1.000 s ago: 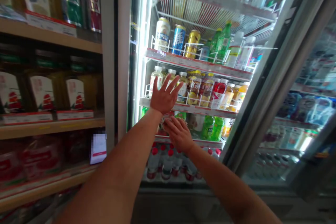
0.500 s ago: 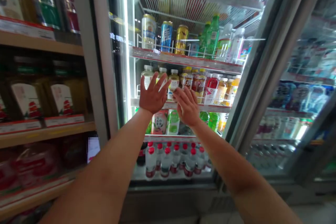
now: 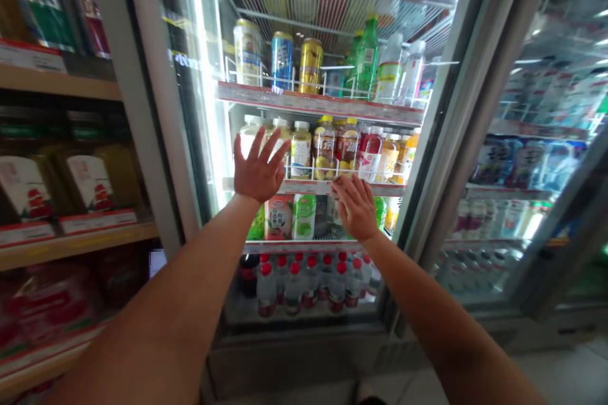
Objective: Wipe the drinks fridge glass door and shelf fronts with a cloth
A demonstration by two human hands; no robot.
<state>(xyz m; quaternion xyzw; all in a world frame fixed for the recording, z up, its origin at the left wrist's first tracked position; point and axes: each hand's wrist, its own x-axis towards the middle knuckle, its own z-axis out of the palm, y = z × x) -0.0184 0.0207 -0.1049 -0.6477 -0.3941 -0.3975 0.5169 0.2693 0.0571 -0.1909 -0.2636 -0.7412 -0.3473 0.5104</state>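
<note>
My left hand is raised with its fingers spread and holds nothing. It covers part of the pale bottles with white caps, beside one such bottle on the middle shelf. My right hand is lower and to the right, fingers stretched out and slightly curved, with nothing seen in it. Its fingertips overlap the shelf edge below a yellow-capped tea bottle and a red drink bottle. Both hands are in front of a lit drinks fridge; whether they touch glass, I cannot tell.
Above stand a blue can, a gold can and a green bottle. Below are a green carton and several red-capped water bottles. A metal door frame rises at right; wooden shelves stand at left.
My hands have moved apart, the left staying spread and the right lowering a little towards the shelf edge. The view has shifted, so the fridge sits further left.
</note>
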